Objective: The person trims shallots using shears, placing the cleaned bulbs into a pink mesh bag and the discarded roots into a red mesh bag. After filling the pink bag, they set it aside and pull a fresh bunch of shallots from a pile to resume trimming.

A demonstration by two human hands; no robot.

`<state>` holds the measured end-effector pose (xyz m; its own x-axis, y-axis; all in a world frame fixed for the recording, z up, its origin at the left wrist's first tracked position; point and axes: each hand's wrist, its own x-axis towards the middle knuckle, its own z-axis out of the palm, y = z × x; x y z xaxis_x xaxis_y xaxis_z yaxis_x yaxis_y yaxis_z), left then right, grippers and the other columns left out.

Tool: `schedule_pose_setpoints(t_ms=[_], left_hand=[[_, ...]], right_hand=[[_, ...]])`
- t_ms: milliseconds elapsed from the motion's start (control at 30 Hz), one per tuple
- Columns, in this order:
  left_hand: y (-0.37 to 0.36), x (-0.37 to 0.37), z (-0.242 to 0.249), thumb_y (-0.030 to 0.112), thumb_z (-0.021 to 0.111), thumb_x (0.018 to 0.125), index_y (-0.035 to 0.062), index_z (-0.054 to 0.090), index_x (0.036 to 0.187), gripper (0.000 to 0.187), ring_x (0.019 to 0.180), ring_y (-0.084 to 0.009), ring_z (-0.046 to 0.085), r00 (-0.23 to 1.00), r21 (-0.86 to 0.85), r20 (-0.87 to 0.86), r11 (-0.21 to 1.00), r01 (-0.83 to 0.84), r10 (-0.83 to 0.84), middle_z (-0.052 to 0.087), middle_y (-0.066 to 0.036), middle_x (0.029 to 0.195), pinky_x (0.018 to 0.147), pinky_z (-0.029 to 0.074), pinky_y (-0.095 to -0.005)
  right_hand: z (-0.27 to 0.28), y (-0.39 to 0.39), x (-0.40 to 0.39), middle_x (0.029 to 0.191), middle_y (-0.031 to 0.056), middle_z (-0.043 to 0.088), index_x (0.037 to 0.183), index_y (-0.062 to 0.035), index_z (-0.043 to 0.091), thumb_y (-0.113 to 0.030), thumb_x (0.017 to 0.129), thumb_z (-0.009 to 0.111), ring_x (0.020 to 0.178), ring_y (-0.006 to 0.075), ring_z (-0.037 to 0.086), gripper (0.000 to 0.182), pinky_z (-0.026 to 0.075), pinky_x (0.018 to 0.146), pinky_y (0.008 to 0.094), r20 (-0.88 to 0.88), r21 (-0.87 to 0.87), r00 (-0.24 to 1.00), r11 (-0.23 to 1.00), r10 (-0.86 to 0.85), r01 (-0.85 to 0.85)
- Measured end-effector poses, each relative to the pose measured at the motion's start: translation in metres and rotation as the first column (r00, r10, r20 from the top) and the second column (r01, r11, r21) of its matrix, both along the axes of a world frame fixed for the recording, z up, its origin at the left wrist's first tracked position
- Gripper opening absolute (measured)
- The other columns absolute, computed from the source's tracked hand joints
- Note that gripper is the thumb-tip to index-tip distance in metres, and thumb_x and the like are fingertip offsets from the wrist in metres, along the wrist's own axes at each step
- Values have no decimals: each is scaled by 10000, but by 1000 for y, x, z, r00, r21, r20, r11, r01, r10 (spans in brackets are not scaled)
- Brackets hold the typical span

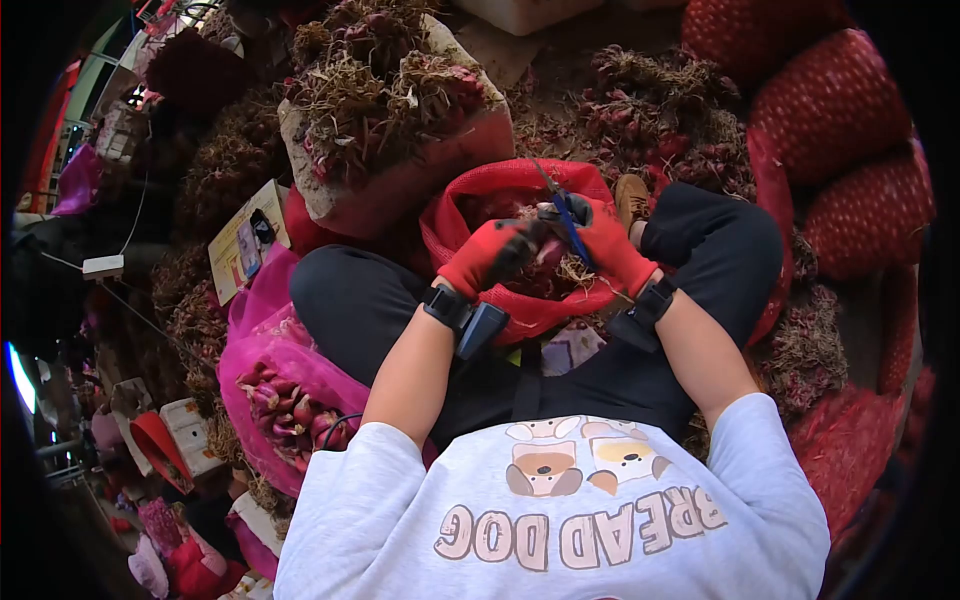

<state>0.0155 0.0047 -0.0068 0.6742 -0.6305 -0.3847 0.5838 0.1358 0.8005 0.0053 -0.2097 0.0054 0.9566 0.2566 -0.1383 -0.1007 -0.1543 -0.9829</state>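
Note:
Both my hands wear red gloves with dark fingers and meet over a red mesh bag (460, 195) that stands open between my legs. My left hand (495, 252) has its fingers closed around part of a small bunch of shallots (548, 252). In my right hand (592, 232) are blue-handled scissors (570, 225), their blades pointing up and away from me, over the bag's opening. Dry roots and stalks hang below my right hand. A pink mesh bag (255, 340) with peeled-looking shallots (290, 410) lies beside my left leg.
A foam box (400, 170) heaped with dried shallot bunches (370, 100) stands ahead to the left. More bunches (660, 110) lie on the ground ahead. Full red mesh sacks (830, 110) line the right side. A card (235, 255) leans near my left knee.

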Motion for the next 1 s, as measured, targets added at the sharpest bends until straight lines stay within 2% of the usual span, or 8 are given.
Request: schedule_pose_setpoints(t_ms=[167, 267, 400, 533, 600, 667, 800, 1000], left_hand=[[11, 23, -28, 182, 452, 961, 113, 559, 925, 132, 534, -68, 491, 985, -547, -124, 837, 33, -120, 501, 40, 659, 463, 394, -184], [15, 20, -60, 245, 507, 919, 103, 571, 963, 162, 585, -172, 556, 920, 151, 388, 989, -3, -56, 557, -9, 679, 532, 460, -277], [4, 5, -33, 347, 619, 811, 86, 566, 1121, 408, 834, -352, 632, 902, 897, 367, 344, -278, -227, 650, -125, 924, 774, 497, -438], [-5, 1, -74, 320, 646, 811, 82, 518, 1246, 512, 1035, -313, 600, 711, 688, 658, 581, -434, -248, 586, -149, 1187, 881, 474, -399], [-8, 5, -31, 238, 617, 846, 75, 503, 1267, 466, 986, -220, 605, 885, 221, 447, 942, -252, 132, 590, -102, 1165, 842, 483, -335], [-9, 11, 10, 94, 542, 890, 53, 530, 1242, 354, 910, -64, 561, 963, -148, 186, 974, -169, 195, 596, -24, 1087, 762, 462, -232], [4, 12, 8, 56, 556, 832, 35, 618, 1081, 258, 868, -85, 579, 892, 29, 453, 999, -20, 5, 633, -18, 962, 756, 467, -260], [-19, -2, 10, 45, 522, 816, 16, 592, 915, 125, 760, -120, 569, 588, 318, 806, 784, -533, 73, 619, -25, 906, 725, 462, -258]], right_hand=[[-6, 3, 0, 1020, 50, 664, 1116, -22, 624, -173, 860, 658, 900, 113, 623, 300, 499, 764, 251, -207, 373, 977, 920, -47, 123], [-14, -4, 2, 1053, 50, 652, 1152, -16, 604, -191, 860, 659, 889, 110, 627, 346, 519, 736, 245, -179, 395, 984, 913, -28, 98], [-12, -14, 6, 1081, 59, 649, 1162, -21, 590, -194, 859, 654, 871, 111, 631, 354, 518, 720, 244, -152, 437, 984, 887, -93, 151], [-2, -18, 5, 871, -16, 605, 1175, -65, 557, -224, 886, 626, 712, 74, 596, 337, 497, 594, 225, -337, 579, 941, 787, -9, 215], [-13, -28, 7, 894, -17, 587, 1203, -81, 530, -219, 906, 596, 739, 72, 588, 334, 494, 616, 224, -423, 655, 895, 730, 141, 195], [-32, -33, 13, 1016, 14, 586, 1266, -87, 479, -205, 932, 551, 836, 87, 592, 362, 501, 714, 224, -434, 740, 854, 654, 287, 156], [-22, -16, 4, 781, -84, 520, 1182, -138, 542, -277, 941, 553, 629, 18, 541, 279, 416, 487, 197, -518, 445, 855, 866, 42, 227], [-7, -10, -1, 781, -80, 504, 1209, -109, 513, -243, 922, 586, 584, 7, 489, 325, 396, 498, 184, -456, 457, 880, 883, 132, 104]])
